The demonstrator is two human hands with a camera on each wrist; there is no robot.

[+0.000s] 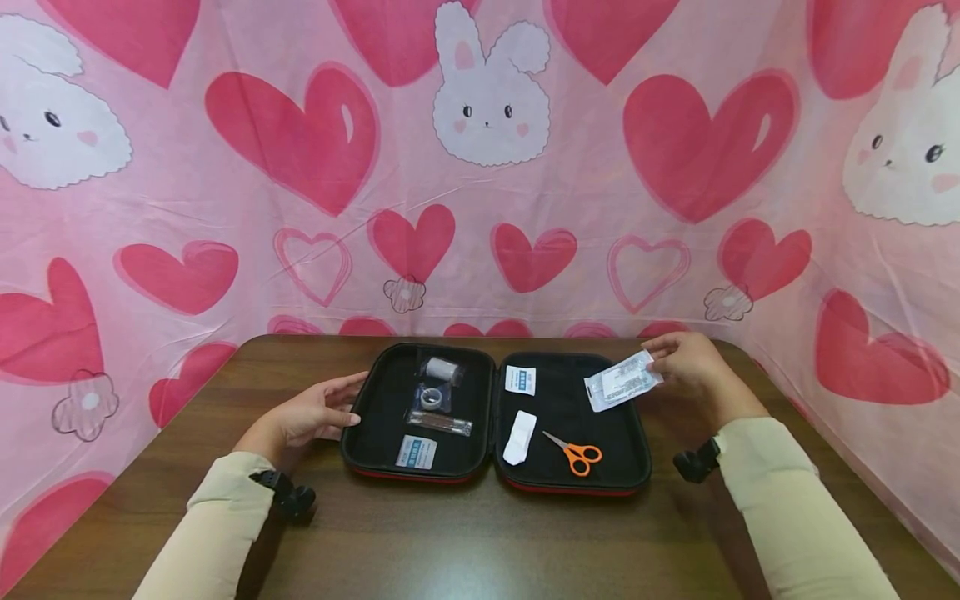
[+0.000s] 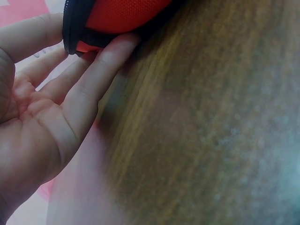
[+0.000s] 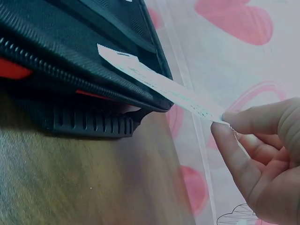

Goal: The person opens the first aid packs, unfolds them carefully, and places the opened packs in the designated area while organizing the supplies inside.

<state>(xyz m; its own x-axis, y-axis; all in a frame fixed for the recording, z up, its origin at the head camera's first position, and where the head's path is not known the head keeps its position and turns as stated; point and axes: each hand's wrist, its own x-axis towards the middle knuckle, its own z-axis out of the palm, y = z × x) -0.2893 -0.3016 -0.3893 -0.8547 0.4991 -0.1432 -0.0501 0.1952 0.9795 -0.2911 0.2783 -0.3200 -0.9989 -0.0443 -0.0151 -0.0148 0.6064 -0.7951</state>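
An unfolded black-lined case with a red outside lies on the table. At its left edge my left hand grips the rim, thumb at the edge and fingers reaching beneath the red shell. Between thumb and finger, my right hand pinches the end of a white printed packet above the case's far right corner. The packet slants over the zipped rim. In the right half are orange-handled scissors, a folded white strip and a small blue-and-white packet.
The left half holds a wrapped white roll, a tape roll, a clear narrow packet and a blue-and-white packet. A black ribbed handle juts from the case's side. A pink heart-print cloth hangs behind the wooden table.
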